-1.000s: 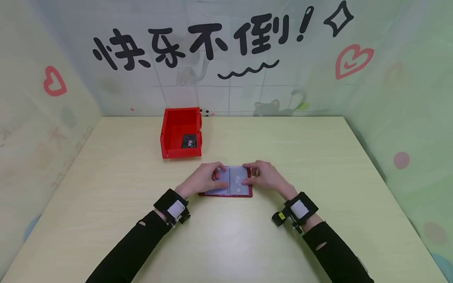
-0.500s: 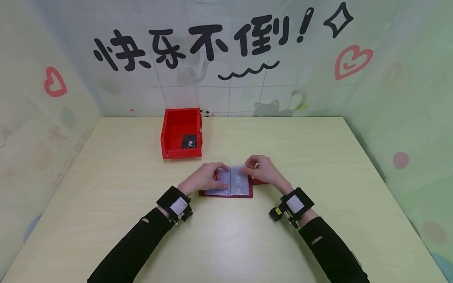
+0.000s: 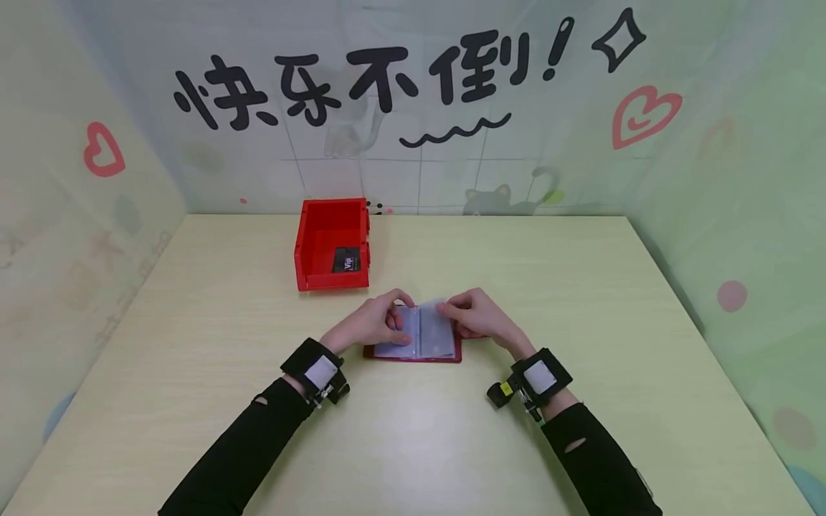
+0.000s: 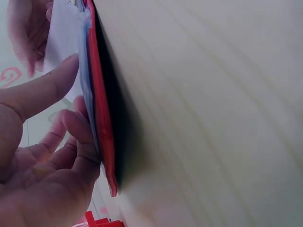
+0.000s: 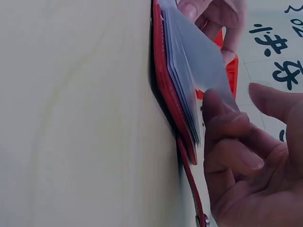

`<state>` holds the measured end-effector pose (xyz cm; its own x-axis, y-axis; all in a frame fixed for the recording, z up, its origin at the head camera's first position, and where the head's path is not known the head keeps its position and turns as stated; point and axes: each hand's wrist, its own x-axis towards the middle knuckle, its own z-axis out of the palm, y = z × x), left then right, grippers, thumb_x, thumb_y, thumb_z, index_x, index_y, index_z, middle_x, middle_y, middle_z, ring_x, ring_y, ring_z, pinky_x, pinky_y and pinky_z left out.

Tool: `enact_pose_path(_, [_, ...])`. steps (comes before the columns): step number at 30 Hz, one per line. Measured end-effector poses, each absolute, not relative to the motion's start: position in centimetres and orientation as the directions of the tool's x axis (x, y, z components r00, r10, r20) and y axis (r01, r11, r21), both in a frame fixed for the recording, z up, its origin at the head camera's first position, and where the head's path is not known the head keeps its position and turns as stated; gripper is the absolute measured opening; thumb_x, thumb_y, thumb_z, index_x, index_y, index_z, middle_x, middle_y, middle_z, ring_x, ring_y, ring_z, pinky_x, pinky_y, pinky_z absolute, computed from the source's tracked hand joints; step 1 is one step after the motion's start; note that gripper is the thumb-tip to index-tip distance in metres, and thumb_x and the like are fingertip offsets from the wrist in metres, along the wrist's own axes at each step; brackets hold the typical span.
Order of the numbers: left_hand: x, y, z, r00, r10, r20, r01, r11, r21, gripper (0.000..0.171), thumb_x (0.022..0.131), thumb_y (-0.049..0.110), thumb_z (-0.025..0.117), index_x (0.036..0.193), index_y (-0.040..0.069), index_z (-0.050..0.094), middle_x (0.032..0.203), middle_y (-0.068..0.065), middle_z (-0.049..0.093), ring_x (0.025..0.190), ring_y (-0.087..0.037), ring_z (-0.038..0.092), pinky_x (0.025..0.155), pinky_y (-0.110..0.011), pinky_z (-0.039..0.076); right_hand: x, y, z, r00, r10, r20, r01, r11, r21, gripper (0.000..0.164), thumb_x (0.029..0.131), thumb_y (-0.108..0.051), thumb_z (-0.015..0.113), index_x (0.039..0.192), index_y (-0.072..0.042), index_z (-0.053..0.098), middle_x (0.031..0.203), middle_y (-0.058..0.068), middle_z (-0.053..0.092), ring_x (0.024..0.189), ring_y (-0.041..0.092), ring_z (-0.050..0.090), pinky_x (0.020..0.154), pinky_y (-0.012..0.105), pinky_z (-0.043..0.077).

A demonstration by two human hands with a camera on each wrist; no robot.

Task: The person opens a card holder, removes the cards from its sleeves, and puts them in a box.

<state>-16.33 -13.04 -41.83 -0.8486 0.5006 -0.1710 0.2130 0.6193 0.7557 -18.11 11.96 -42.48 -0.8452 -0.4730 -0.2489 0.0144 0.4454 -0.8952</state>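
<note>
A red card holder (image 3: 413,360) lies spread on the table, its clear plastic sleeves showing. My left hand (image 3: 371,324) rests on the left side, thumb and fingers spread over the sleeves. At the right side, my right hand (image 3: 484,319) has its bent fingers against a raised clear sleeve (image 5: 203,52). The right wrist view shows a fingertip on that sleeve's underside and the thumb standing apart above. Several more sleeves stay stacked beneath it. A red strap (image 5: 189,177) with a metal snap (image 5: 203,220) extends from the cover.
A red plastic bin (image 3: 332,233) stands farther back, left of centre. Inside it is a black card (image 3: 346,259) marked "Vip". Printed cloth walls (image 3: 729,236) border the pale wooden table (image 3: 413,444) at the back and sides.
My right hand has gone from gripping the right edge, over a sleeve showing "Vip", to lifting a clear sleeve there. The left hand has stayed nearly in place.
</note>
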Motion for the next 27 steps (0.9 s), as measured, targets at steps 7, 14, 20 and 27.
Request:
enact_pose_path(7, [-16.6,-13.1,-42.2,-0.88,0.436,-0.188,0.123,0.591,0.797,0.019,0.102,0.009,0.054,0.113,-0.001,0.064,0.093,-0.012,0.066,0.079,-0.016,0.057,0.071,-0.023,0.048,-16.9,11.9,-42.6,-0.82,-0.533,-0.207,-0.002,0.364,-0.931,0.046,0.109,-0.038,0.04,0.101,0.001,0.065,0.062,0.006,0.055,0.055,0.017,0.047,0.053,0.023,0.037])
enact_pose_path(14, [-16.7,-13.2,-42.1,-0.88,0.415,-0.231,0.048,0.561,0.827,0.043,0.108,0.034,0.044,0.1,0.001,0.07,0.09,-0.011,0.065,0.078,-0.017,0.058,0.071,-0.024,0.051,-16.0,11.1,-42.6,-0.766,-0.622,-0.163,-0.153,0.422,-0.894,0.044,0.11,-0.028,0.037,0.118,0.0,0.07,0.073,0.005,0.052,0.062,0.015,0.042,0.057,0.021,0.032])
enact_pose_path(20, [-16.6,-13.3,-41.8,-0.894,0.355,-0.273,0.007,0.62,0.785,0.053,0.101,0.055,0.05,0.093,0.007,0.07,0.078,-0.006,0.064,0.073,-0.018,0.061,0.069,-0.027,0.044,-16.1,10.6,-43.2,-0.738,-0.662,-0.132,-0.264,0.464,-0.846,0.038,0.108,-0.027,0.044,0.09,-0.003,0.068,0.079,0.003,0.057,0.065,0.013,0.039,0.06,0.021,0.029])
enact_pose_path(27, [-16.4,-13.5,-42.0,-0.935,0.312,-0.171,0.066,0.625,0.778,0.026,0.099,0.022,0.063,0.086,0.002,0.073,0.063,0.0,0.046,0.067,-0.016,0.049,0.06,-0.024,0.035,-16.2,11.7,-43.2,-0.762,-0.64,-0.098,-0.296,0.48,-0.826,0.032,0.1,-0.021,0.062,0.126,-0.005,0.069,0.083,0.002,0.054,0.069,0.012,0.045,0.061,0.02,0.036])
